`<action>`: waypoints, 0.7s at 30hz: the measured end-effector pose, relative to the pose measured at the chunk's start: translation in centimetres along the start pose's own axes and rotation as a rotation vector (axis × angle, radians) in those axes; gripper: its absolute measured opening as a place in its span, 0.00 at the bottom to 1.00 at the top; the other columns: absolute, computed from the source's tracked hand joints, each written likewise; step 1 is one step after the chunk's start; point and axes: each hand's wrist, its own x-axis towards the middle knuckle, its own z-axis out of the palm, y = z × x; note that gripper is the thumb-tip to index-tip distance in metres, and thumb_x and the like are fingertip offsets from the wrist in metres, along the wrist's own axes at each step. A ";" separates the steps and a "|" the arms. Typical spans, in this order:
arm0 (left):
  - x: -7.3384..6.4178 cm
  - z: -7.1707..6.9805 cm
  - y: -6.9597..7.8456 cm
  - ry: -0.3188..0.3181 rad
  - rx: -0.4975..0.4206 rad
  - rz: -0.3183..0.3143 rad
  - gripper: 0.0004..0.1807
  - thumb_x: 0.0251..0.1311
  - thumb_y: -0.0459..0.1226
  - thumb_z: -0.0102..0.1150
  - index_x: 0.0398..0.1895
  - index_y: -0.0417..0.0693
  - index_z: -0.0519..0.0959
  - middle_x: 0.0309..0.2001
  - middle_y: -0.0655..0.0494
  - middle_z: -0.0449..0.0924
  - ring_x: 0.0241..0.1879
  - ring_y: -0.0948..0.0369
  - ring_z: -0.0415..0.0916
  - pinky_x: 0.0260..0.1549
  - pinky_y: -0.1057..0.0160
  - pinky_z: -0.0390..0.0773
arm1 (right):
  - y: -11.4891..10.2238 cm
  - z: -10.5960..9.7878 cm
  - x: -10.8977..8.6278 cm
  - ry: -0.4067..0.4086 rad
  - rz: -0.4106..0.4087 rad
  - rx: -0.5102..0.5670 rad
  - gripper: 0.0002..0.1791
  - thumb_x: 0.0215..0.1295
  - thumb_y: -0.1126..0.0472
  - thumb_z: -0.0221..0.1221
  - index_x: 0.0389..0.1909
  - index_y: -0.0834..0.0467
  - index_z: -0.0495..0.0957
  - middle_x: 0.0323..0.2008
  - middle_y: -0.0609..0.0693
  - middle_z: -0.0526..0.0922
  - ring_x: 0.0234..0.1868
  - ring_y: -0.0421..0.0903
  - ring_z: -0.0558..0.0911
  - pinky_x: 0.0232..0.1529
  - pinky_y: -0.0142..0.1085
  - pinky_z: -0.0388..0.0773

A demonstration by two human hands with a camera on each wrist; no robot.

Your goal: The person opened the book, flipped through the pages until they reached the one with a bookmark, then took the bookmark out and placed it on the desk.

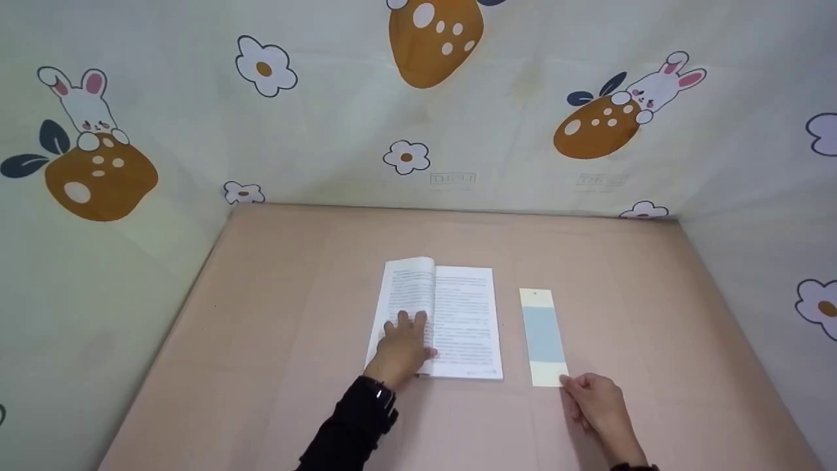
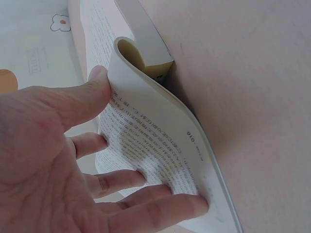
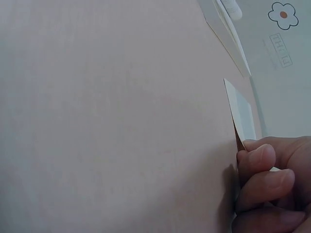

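An open paperback book (image 1: 465, 320) with printed pages lies on the table. My left hand (image 1: 400, 350) rests on its left page, with fingers spread and thumb near the inner fold. In the left wrist view, the left hand's fingertips press the book's page (image 2: 150, 141), which curves up steeply beside the spine. To the right of the book is a cream and light blue bookmark (image 1: 543, 335) with a small hole at its top. My right hand (image 1: 598, 402) pinches its lower right corner. The right wrist view shows the bookmark (image 3: 241, 114) slightly lifted at the thumb and forefinger.
A pale pinkish-brown cloth covers the table (image 1: 274, 294). Behind and at both sides hang pale curtains (image 1: 327, 144) printed with rabbits, fruit and flowers. The table's far edge (image 1: 556, 214) meets the back curtain.
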 end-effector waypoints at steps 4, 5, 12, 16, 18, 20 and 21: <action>0.0 0.1 0.0 -0.001 -0.006 0.002 0.38 0.55 0.44 0.60 0.68 0.44 0.59 0.66 0.33 0.55 0.60 0.36 0.60 0.47 0.47 0.75 | -0.2 0.0 0.0 -0.007 0.002 -0.029 0.13 0.64 0.58 0.54 0.25 0.63 0.73 0.09 0.47 0.73 0.08 0.39 0.67 0.12 0.27 0.62; 0.0 0.1 0.0 0.000 -0.007 0.004 0.38 0.55 0.44 0.60 0.68 0.44 0.59 0.66 0.32 0.55 0.60 0.36 0.60 0.47 0.47 0.75 | -0.3 -0.1 0.0 -0.011 0.002 -0.040 0.13 0.64 0.58 0.54 0.24 0.62 0.73 0.10 0.47 0.73 0.09 0.39 0.67 0.12 0.27 0.63; -0.1 0.2 -0.1 0.026 0.031 0.026 0.37 0.53 0.45 0.61 0.65 0.43 0.61 0.63 0.31 0.59 0.56 0.36 0.64 0.41 0.49 0.78 | -0.9 -0.5 0.0 -0.042 -0.008 -0.190 0.14 0.65 0.57 0.54 0.23 0.60 0.71 0.10 0.47 0.73 0.11 0.40 0.68 0.14 0.30 0.64; -0.2 0.2 -0.2 0.042 0.066 0.040 0.36 0.52 0.46 0.61 0.63 0.42 0.63 0.61 0.30 0.61 0.52 0.39 0.67 0.35 0.53 0.79 | -1.3 -0.7 -0.1 -0.048 -0.014 -0.235 0.13 0.64 0.57 0.54 0.23 0.60 0.71 0.10 0.48 0.73 0.12 0.40 0.69 0.15 0.30 0.64; -0.2 0.2 -0.1 0.042 0.063 0.037 0.37 0.52 0.45 0.61 0.64 0.42 0.62 0.62 0.30 0.60 0.53 0.39 0.67 0.35 0.53 0.79 | -1.5 -0.7 0.0 -0.052 -0.013 -0.242 0.12 0.64 0.58 0.54 0.23 0.60 0.70 0.10 0.48 0.73 0.12 0.41 0.69 0.15 0.30 0.64; -0.3 0.2 -0.1 0.043 0.058 0.042 0.37 0.53 0.45 0.61 0.64 0.42 0.62 0.62 0.30 0.59 0.52 0.39 0.67 0.35 0.54 0.79 | -1.6 -0.7 0.0 -0.054 -0.005 -0.256 0.12 0.64 0.58 0.54 0.23 0.60 0.71 0.11 0.48 0.74 0.13 0.41 0.70 0.16 0.30 0.64; -0.3 0.2 -0.1 0.042 0.057 0.045 0.36 0.53 0.45 0.61 0.64 0.42 0.62 0.62 0.30 0.59 0.52 0.39 0.67 0.35 0.54 0.79 | -1.7 -0.7 0.1 -0.051 -0.001 -0.268 0.12 0.64 0.58 0.54 0.23 0.60 0.71 0.11 0.48 0.74 0.13 0.41 0.70 0.16 0.31 0.63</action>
